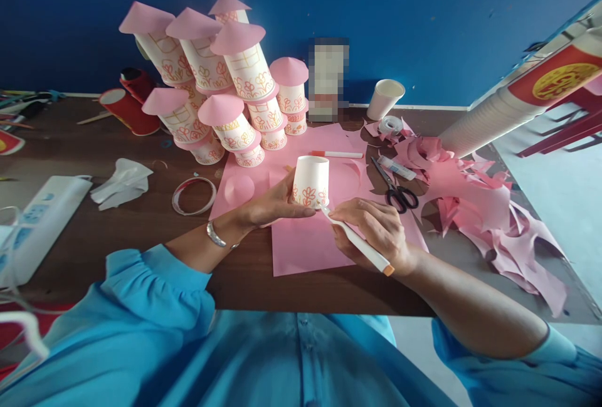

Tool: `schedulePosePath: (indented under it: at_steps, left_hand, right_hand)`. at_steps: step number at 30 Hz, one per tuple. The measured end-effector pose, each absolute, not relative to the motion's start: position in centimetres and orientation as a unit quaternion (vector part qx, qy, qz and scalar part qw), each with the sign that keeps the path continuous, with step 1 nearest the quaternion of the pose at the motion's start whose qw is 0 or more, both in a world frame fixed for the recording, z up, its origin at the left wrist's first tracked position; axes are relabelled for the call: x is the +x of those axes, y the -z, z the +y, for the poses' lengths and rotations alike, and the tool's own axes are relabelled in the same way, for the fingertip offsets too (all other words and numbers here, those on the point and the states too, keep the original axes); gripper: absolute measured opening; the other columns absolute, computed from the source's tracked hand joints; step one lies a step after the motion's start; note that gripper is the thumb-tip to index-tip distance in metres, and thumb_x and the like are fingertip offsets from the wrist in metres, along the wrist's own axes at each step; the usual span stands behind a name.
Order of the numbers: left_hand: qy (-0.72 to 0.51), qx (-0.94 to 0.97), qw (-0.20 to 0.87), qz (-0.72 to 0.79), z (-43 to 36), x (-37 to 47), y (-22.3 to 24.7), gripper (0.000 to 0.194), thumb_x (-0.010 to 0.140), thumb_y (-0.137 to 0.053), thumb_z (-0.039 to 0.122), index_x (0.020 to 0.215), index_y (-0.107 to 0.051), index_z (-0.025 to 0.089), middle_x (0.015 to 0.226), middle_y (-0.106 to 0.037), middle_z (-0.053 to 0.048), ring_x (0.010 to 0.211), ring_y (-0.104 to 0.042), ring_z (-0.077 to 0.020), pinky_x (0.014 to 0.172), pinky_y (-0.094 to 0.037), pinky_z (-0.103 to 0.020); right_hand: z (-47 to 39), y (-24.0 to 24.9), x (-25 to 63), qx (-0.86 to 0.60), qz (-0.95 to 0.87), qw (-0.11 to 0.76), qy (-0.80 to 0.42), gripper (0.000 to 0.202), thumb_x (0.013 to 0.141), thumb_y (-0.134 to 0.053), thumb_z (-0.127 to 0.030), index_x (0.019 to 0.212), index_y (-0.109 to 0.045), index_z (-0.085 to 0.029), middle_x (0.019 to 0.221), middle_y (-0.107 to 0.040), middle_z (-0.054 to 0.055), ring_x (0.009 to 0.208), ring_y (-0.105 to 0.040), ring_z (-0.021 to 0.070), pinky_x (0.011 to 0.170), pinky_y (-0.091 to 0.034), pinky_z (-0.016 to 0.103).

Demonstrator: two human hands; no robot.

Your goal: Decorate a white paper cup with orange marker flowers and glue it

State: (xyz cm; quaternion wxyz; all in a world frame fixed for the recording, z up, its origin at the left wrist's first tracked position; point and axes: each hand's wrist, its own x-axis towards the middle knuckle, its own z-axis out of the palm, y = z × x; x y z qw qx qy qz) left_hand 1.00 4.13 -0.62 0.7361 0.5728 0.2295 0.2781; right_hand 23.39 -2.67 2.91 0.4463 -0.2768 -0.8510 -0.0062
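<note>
A white paper cup [311,176] is held upside down in my left hand [273,204], whose fingers wrap its left side and base. Flowers in orange-red line run along the cup's lower part. My right hand [376,231] grips a white marker [364,249] with an orange end, its tip at the cup's lower rim. Beneath both hands lie pink paper sheets [305,250]. A red-and-white marker [336,154] rests on the pink paper just behind the cup. Left of the cup is a small pink paper cone [239,190].
Several cup towers with pink cone roofs [244,62] stand at the back left. Black scissors [399,197], a glue tube [396,167] and pink scraps [475,187] lie to the right. A tape roll [194,195] is on the left; a tall cup stack [498,109] leans at right.
</note>
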Motion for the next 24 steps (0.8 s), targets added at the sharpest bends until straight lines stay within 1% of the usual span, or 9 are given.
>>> schedulePosePath:
  at_steps: [4, 9, 14, 17, 24]
  left_hand:
    - [-0.28, 0.572, 0.737, 0.226, 4.19, 1.01, 0.89, 0.079, 0.079, -0.086, 0.03, 0.148, -0.046, 0.028, 0.109, -0.067, -0.007, 0.101, -0.065, -0.023, 0.088, -0.053, -0.037]
    - [-0.291, 0.56, 0.738, 0.238, 4.04, 1.11, 0.68, 0.086, 0.078, -0.087, 0.028, 0.151, -0.042, 0.03, 0.108, -0.067, -0.006, 0.098, -0.065, -0.0216, 0.087, -0.053, -0.037]
    - [-0.281, 0.563, 0.743, 0.226, 4.06, 1.11, 0.23, 0.079, 0.079, -0.086, 0.029, 0.148, -0.047, 0.028, 0.106, -0.069, -0.007, 0.099, -0.065, -0.0229, 0.086, -0.053, -0.037]
    - [-0.282, 0.564, 0.742, 0.225, 4.1, 1.13, 0.14, 0.078, 0.079, -0.086, 0.028, 0.147, -0.048, 0.028, 0.107, -0.069, -0.007, 0.099, -0.065, -0.0233, 0.086, -0.052, -0.037]
    - [-0.282, 0.564, 0.744, 0.222, 4.09, 1.11, 0.35, 0.084, 0.079, -0.086, 0.028, 0.152, -0.043, 0.029, 0.106, -0.069, -0.007, 0.098, -0.065, -0.0231, 0.086, -0.053, -0.037]
  right_hand:
    - [-2.6, -2.96, 23.33, -0.276, -0.852, 0.444, 0.01, 0.019, 0.091, -0.062, -0.009, 0.107, -0.059, -0.019, 0.082, -0.073, 0.004, 0.072, -0.074, 0.0171, 0.063, -0.061, 0.028]
    - [-2.62, -3.02, 23.32, -0.277, -0.856, 0.436, 0.007, 0.018, 0.091, -0.062, -0.008, 0.105, -0.059, -0.019, 0.08, -0.072, 0.003, 0.07, -0.073, 0.0164, 0.062, -0.06, 0.027]
    - [-2.74, -3.31, 23.29, -0.277, -0.862, 0.424, 0.0, 0.018, 0.09, -0.06, -0.007, 0.102, -0.059, -0.02, 0.076, -0.07, 0.001, 0.065, -0.07, 0.0147, 0.06, -0.057, 0.026]
    - [-2.8, -3.51, 23.2, -0.28, -0.863, 0.421, -0.004, 0.017, 0.09, -0.058, -0.007, 0.1, -0.059, -0.02, 0.075, -0.07, 0.001, 0.065, -0.069, 0.0145, 0.059, -0.057, 0.026]
    - [-2.8, -3.56, 23.26, -0.274, -0.861, 0.428, -0.006, 0.017, 0.091, -0.059, -0.007, 0.1, -0.058, -0.02, 0.074, -0.069, 0.001, 0.064, -0.069, 0.0146, 0.058, -0.057, 0.026]
